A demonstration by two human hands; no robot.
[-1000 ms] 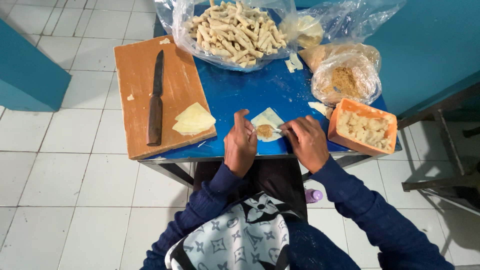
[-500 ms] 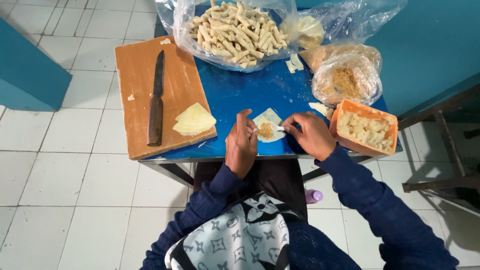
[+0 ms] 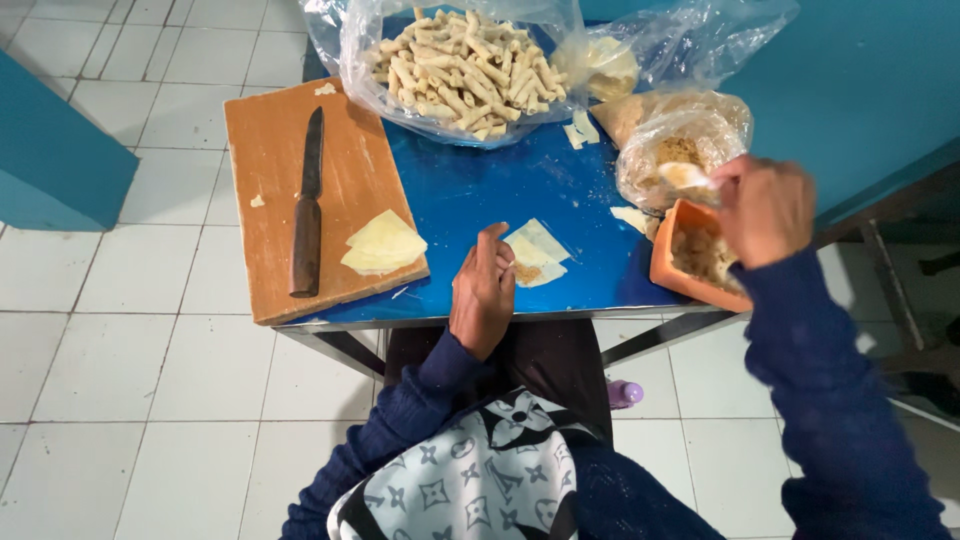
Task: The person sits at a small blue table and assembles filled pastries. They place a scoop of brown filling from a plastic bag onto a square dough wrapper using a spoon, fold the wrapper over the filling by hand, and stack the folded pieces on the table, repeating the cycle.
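Observation:
My left hand (image 3: 483, 290) rests on the blue table (image 3: 470, 195), its fingertips on the left edge of a pale pastry sheet (image 3: 535, 255) that carries a small heap of brown filling. My right hand (image 3: 762, 208) is raised over the orange tub (image 3: 662, 262) of filling at the right and grips a white spoon (image 3: 684, 176), whose bowl points left. A clear bag of crumbs (image 3: 678, 145) lies just behind the tub.
A wooden cutting board (image 3: 270, 190) on the left holds a dark knife (image 3: 307, 205) and a stack of pastry sheets (image 3: 382, 245). At the back lies an open plastic bag full of rolled pastries (image 3: 465, 65). White floor tiles surround the table.
My right hand has left the pastry sheet and swung right and up with the spoon, over the orange tub. My left hand stays on the sheet.

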